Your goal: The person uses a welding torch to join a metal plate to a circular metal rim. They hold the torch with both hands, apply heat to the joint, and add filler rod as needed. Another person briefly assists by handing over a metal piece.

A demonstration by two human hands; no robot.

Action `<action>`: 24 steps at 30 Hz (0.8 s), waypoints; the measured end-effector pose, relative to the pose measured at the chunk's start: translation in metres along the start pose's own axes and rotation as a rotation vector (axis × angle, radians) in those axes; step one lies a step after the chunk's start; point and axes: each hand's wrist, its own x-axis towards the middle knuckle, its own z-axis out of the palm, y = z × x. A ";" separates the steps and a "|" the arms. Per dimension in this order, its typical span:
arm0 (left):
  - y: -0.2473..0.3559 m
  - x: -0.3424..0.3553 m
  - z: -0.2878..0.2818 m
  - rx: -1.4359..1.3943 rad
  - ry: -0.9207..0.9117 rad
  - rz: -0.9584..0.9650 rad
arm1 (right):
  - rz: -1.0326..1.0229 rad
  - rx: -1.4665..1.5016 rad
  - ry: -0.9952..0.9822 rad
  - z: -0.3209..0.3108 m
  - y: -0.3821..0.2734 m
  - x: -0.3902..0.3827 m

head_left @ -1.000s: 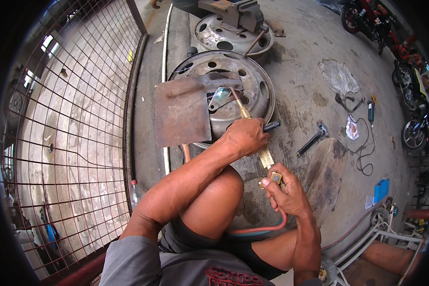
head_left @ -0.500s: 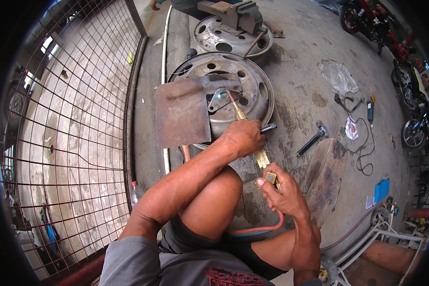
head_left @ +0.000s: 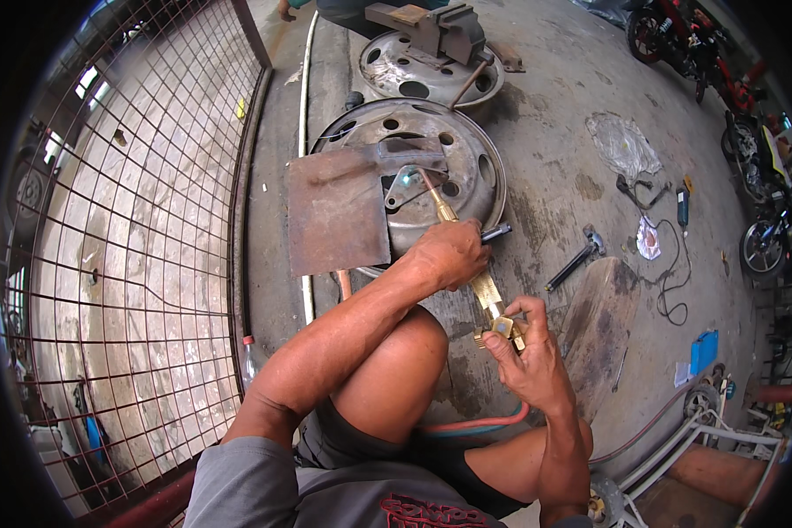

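My left hand (head_left: pixel 453 253) grips a brass torch (head_left: pixel 487 287) together with a dark cylinder (head_left: pixel 495 233). My right hand (head_left: pixel 524 361) pinches the valve end at its rear, thumb on a fitting, index finger raised and bent. The nozzle points up-left onto a small metal bracket (head_left: pixel 397 194), where a small bluish-white glow shows. A rusty steel plate (head_left: pixel 334 220) and a smaller bent metal piece lie with the bracket on a dented steel wheel (head_left: pixel 473 185). Red and teal hoses (head_left: pixel 480 421) run below my right hand, across my legs.
A vise (head_left: pixel 440 35) sits on a second wheel (head_left: pixel 387 79); behind are another person's hand and dark-clothed leg. A mesh fence (head_left: pixel 150 220) stands left. On the floor right are a hammer (head_left: pixel 572 262), corded tool (head_left: pixel 683 207), board (head_left: pixel 603 308), blue case (head_left: pixel 703 352); motorcycles and a trolley edge the right.
My right hand's index finger has lifted and shifted on the torch's valves, showing more brass. The glow at the nozzle varies slightly. My left hand stays nearly in place.
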 end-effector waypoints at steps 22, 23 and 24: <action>-0.004 -0.001 0.004 -0.165 0.082 -0.135 | -0.035 -0.018 0.007 0.006 -0.002 0.004; -0.006 -0.001 0.005 -0.153 0.090 -0.130 | -0.036 -0.019 0.008 0.007 -0.002 0.003; -0.003 -0.001 0.003 -0.171 0.080 -0.142 | -0.035 -0.021 0.012 0.006 -0.001 0.003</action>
